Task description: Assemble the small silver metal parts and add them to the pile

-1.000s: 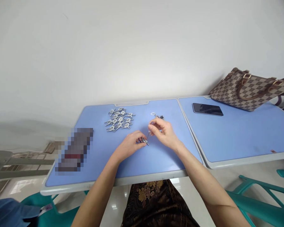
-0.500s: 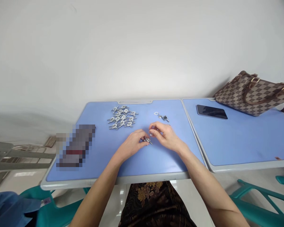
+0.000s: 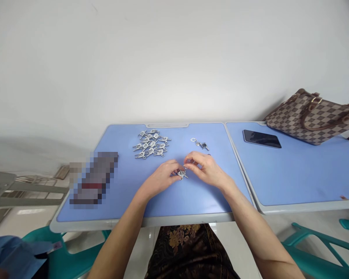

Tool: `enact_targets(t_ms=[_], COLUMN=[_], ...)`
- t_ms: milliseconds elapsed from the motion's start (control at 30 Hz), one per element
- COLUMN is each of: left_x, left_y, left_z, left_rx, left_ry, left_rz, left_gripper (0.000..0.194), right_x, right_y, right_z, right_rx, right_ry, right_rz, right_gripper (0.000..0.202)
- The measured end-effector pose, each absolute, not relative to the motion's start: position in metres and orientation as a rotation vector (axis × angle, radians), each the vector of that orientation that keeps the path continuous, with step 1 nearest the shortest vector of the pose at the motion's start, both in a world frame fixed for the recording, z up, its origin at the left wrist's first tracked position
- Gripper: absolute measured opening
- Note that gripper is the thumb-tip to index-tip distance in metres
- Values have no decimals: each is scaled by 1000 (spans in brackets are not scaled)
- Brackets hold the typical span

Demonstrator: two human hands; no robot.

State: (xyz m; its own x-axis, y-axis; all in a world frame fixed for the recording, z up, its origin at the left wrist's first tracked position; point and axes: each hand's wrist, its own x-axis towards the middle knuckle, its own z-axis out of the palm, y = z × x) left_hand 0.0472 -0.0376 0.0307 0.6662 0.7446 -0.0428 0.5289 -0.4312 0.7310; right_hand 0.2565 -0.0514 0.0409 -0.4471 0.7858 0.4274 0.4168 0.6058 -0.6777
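My left hand (image 3: 165,176) pinches a small silver metal piece (image 3: 181,174) between thumb and fingers, low over the blue table. The piece has a rounded middle and a thin prong pointing right. Close on its right is my right hand (image 3: 204,167), thumb and forefinger closed just above the prong; what they hold, if anything, is too small to make out. Behind my left hand lies a pile of similar silver metal pieces (image 3: 151,144). Several loose small parts (image 3: 201,144), silver and black, lie beyond my right hand.
A blurred-out dark object (image 3: 97,178) lies on the table's left side. On the adjoining right table (image 3: 296,174) are a black phone (image 3: 261,138) and a checked handbag (image 3: 311,118). A wall (image 3: 174,62) rises behind. Green stools (image 3: 314,252) stand below, and blue cloth (image 3: 14,254) shows at lower left.
The metal piece in my left hand has turned so more of its face shows. My right fingers have shifted slightly beside it. The view has moved a little.
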Motion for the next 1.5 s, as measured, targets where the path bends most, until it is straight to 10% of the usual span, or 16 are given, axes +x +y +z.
enact_targets(t_ms=[833, 1500], left_x=[51, 56], left_y=[-41, -44], left_z=[26, 26], left_rx=[2216, 2246], left_ry=[1021, 1048], left_rz=[342, 352], left_gripper=[15, 12], right_x=[256, 237], right_y=[-59, -60], right_z=[49, 32], right_rx=[-969, -1087], right_ry=[-2266, -1941], right_rz=[538, 392], right_gripper=[37, 15])
